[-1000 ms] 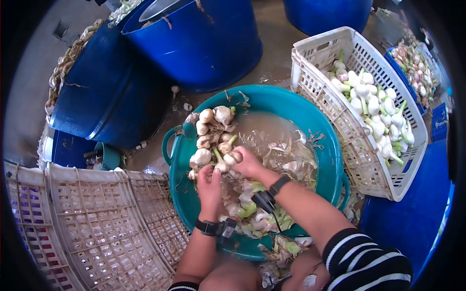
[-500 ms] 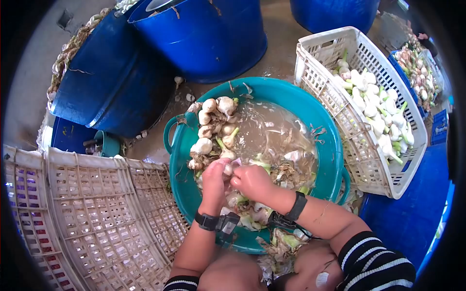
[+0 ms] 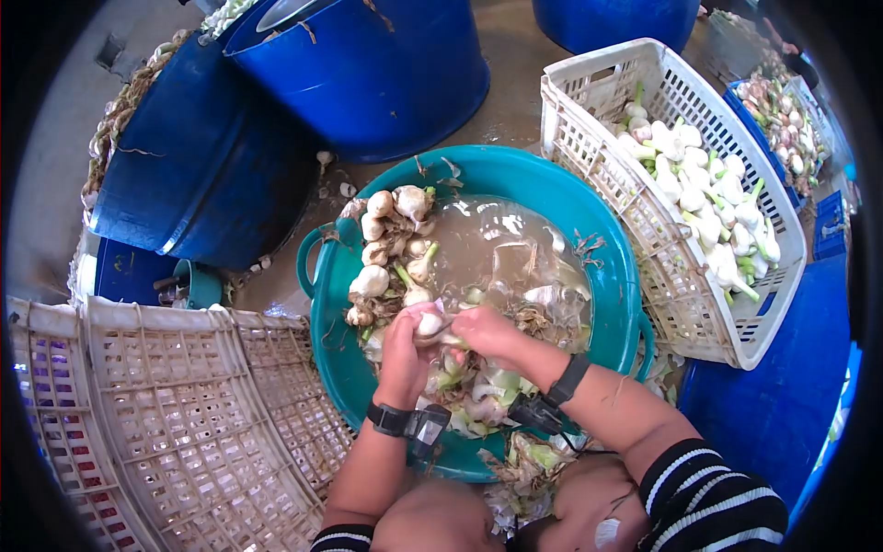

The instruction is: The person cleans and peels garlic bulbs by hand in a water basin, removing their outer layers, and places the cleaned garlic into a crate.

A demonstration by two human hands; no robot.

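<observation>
The round white garlic bulb [image 3: 430,324] my left hand [image 3: 403,357] grasped, the hold of my right hand [image 3: 485,333] unclear, overhung pale papery peelings [image 3: 480,407].

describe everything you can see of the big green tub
The green tub is round and plastic-looking, with a loop handle at either side. It stands upright on a wet floor, the left hand and right hand above its inside. Inside are murky water, dirty garlic bulbs heaped toward the far left, and loose skins and greenish peelings in the near half. Bits of skin cling to its far wall. A white crate stands close on its right; whether they touch is unclear.
</observation>
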